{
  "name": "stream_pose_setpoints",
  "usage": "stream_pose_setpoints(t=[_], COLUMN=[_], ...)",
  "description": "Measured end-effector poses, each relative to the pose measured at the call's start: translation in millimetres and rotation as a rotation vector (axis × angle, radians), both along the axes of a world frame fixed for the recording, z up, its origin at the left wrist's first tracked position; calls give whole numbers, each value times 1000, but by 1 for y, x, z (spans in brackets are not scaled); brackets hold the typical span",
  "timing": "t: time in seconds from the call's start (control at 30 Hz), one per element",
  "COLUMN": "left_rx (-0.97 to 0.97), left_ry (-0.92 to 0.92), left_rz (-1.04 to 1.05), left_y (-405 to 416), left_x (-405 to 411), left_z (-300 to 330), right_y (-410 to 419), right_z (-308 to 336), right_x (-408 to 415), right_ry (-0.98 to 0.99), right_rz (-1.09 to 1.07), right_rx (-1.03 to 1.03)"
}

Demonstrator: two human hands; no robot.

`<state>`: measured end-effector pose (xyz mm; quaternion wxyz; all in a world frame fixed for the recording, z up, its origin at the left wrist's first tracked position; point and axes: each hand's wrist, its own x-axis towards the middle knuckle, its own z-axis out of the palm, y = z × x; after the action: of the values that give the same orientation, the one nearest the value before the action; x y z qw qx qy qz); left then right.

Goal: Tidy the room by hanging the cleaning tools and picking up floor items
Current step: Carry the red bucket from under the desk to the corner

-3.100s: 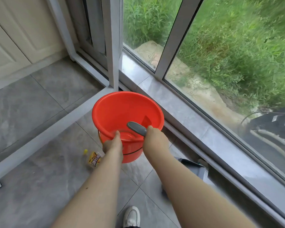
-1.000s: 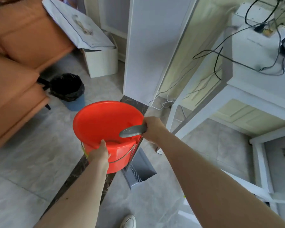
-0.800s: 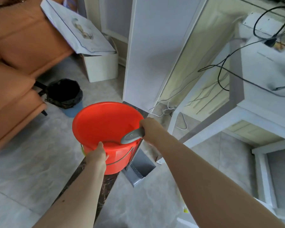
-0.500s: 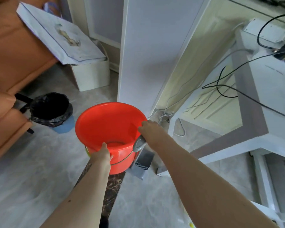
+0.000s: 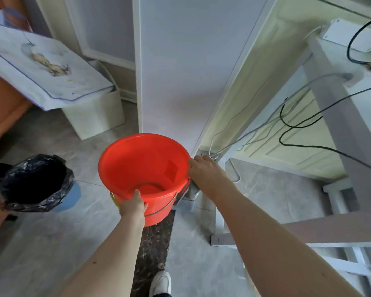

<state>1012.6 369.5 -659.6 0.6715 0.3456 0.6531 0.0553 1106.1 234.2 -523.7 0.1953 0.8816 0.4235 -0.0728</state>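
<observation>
Grey tile floor (image 5: 41, 243), white table (image 5: 351, 116) (cables draped)

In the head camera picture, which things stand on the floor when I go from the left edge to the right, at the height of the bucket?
Bin with black bag → left hand on the bucket rim → red bucket → right hand → grey dustpan, mostly hidden → white table leg.

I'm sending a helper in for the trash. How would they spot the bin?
Start at the red bucket held by the left hand. The bin stands on the floor to its left: blue, lined with a crinkled black bag, unlike the white box behind.
</observation>
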Motion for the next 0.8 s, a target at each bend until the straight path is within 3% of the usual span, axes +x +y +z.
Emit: stream_pose_setpoints(t=[0.37,0.57,0.8], left_rx=[-10,3,3], left_ry=[50,55,70], left_rz=[29,8,-70], left_y=[20,32,52], left_x=[59,76,86], left_z=[-37,-47,-48], right_y=[7,11,36], right_z=[-36,-37,-24], right_x=[54,84,86], right_ry=[-142,-35,-37], right_rz=[49,101,-72], right_rx=[-38,-72,-189])
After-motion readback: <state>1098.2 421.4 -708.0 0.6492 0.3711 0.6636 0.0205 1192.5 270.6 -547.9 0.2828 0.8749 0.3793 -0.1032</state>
